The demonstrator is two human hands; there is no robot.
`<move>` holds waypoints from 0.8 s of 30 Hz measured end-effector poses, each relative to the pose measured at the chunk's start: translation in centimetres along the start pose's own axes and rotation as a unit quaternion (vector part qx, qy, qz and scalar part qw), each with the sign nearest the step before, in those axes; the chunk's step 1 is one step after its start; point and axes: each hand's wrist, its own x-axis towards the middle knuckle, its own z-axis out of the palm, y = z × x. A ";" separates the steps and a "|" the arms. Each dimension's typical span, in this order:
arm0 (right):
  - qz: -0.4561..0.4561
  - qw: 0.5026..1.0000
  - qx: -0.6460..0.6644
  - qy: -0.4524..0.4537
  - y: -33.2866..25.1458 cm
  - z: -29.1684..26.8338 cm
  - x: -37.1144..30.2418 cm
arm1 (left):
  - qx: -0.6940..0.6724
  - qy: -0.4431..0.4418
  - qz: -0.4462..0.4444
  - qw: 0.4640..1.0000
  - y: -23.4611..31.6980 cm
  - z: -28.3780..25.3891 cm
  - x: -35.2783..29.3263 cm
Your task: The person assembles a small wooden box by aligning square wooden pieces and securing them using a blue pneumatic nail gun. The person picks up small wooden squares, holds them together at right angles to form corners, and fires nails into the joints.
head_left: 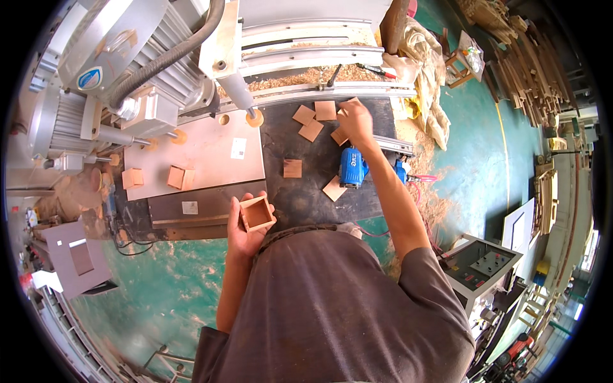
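My left hand (242,231) is closed around a small open-topped wooden box (258,214), its fingers behind the walls and its open side facing up. My right hand (357,121) reaches over the far part of the dark bench, above several thin square wooden pieces. Motion smears its fingers, and a square there is partly covered, so whether they grip it is not clear. Other squares lie left of that hand, including one square piece (325,110). Below the right hand rests a blue air nailer (352,167). A single wooden square (292,168) lies between the nailer and the box.
Two small wooden boxes (181,178) sit on a pale board (211,153) at left. Above them hang motors (153,112) and a rod with a round tip (254,117). Metal rails (306,96) run along the far side. A control box (482,265) stands at right.
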 end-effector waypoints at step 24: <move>0.285 0.747 0.558 -0.223 -15.0 -8.8 -15.8 | 0.102 0.048 -0.016 0.993 -1.5 0.0 1.1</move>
